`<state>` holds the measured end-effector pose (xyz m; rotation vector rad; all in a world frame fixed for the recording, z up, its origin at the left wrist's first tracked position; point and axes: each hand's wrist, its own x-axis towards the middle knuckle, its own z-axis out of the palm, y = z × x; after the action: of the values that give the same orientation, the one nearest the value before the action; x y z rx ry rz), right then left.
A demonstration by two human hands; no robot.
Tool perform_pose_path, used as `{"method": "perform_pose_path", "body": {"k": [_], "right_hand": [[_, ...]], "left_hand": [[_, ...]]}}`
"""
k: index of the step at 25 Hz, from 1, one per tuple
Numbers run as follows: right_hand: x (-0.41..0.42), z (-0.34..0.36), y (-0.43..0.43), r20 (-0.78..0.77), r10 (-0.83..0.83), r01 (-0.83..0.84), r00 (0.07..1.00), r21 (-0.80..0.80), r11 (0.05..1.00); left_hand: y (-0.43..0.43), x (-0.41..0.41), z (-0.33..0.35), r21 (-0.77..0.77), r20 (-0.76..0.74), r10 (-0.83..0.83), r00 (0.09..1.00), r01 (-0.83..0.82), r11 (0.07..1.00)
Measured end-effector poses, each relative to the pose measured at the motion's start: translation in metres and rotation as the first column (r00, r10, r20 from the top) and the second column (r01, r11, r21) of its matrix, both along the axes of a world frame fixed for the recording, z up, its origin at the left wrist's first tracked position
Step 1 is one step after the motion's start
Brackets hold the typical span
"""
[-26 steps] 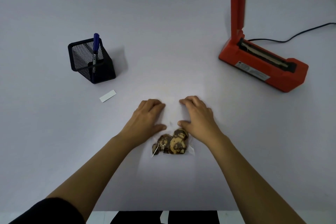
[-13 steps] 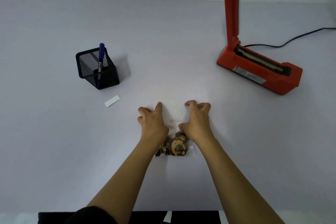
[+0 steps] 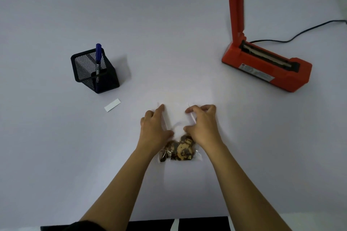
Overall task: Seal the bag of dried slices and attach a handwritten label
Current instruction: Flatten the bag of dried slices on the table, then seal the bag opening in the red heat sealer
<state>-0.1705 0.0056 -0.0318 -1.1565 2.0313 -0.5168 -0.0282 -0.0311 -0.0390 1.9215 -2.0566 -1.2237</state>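
Fingers (image 3: 161, 109) of both hands pinch the clear bag's (image 3: 175, 118) open end on the tabletop (image 3: 56, 146), so sealing and labelling both remain undone.

Red sealer (image 3: 266, 67), perhaps brown-mottled slices (image 3: 178, 150)

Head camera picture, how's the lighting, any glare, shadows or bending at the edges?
Head view: soft, even light; the pen holder throws a faint shadow to its right; a pale washed-out patch on the table hides the clear bag top; the sealer arm leans from wide-angle bending.
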Motion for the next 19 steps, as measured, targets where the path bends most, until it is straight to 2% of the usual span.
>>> {"method": "perform_pose_path", "body": {"k": [4,9,11,14,17,19], "right_hand": [[-0.004,-0.009,0.008,0.004,0.032,-0.031,0.999,-0.067,0.997],[-0.004,-0.012,0.020,0.021,-0.068,0.071,0.997,-0.271,0.960],[-0.008,-0.012,0.020,0.122,-0.127,0.159,0.984,-0.313,0.936],[-0.033,-0.011,0.020,0.309,-0.177,0.283,0.934,-0.341,0.897],[-0.048,-0.003,0.015,0.465,-0.148,0.306,0.873,-0.285,0.908],[-0.067,0.005,0.017,0.495,-0.155,0.321,0.855,-0.271,0.908]], "left_hand": [[0.009,0.014,-0.004,-0.146,-0.114,-0.117,0.987,0.100,0.984],[0.009,0.018,-0.010,-0.293,-0.214,-0.198,0.957,0.131,0.947],[0.003,0.013,-0.009,-0.248,-0.314,-0.156,0.936,0.078,0.966],[-0.005,-0.008,-0.004,-0.097,-0.430,-0.083,0.899,0.045,0.994],[-0.014,-0.014,0.003,0.018,-0.529,0.004,0.849,0.006,1.000],[-0.018,-0.031,0.010,0.053,-0.588,0.018,0.808,0.016,0.998]]}}
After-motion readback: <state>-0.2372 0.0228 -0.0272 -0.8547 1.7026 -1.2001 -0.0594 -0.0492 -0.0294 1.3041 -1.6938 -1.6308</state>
